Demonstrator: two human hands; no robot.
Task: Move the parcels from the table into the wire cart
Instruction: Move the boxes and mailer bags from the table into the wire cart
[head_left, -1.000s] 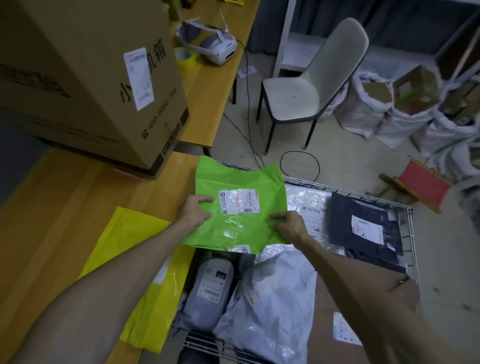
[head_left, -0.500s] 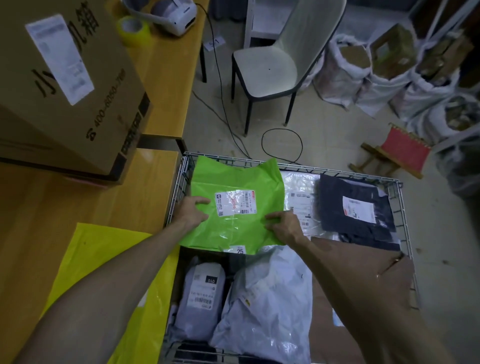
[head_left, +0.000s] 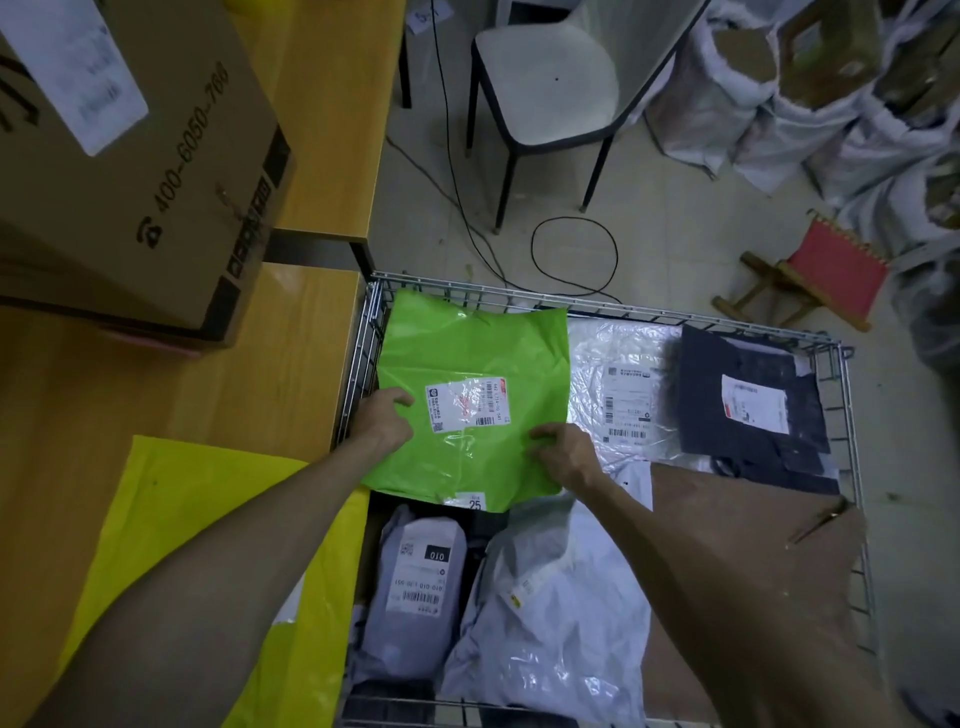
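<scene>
— Well, what's the room like?
— Pale floor (head_left: 675, 218), a wooden table (head_left: 234, 415) on the left carrying a big cardboard box (head_left: 130, 182), and the wire cart (head_left: 623, 307) tight against its edge. Sacks (head_left: 831, 119), a chair (head_left: 550, 88) and a red stool (head_left: 836, 265) stand beyond.
— And the parcels?
— The yellow parcel (head_left: 182, 519) lies on the table under the left forearm. The green parcel (head_left: 467, 353) sits over the cart's far left corner; the left hand (head_left: 382, 423) and right hand (head_left: 563, 452) both grip it. A black parcel (head_left: 748, 400) and a grey parcel (head_left: 421, 587) crowd the cart.

Left hand (head_left: 384, 423) and right hand (head_left: 563, 452) are gripping the green poly mailer (head_left: 467, 353) by its sides, over the far-left corner of the wire cart (head_left: 597, 307). A yellow poly mailer (head_left: 182, 519) is lying on the wooden table (head_left: 234, 389), overhanging the cart's edge.
</scene>
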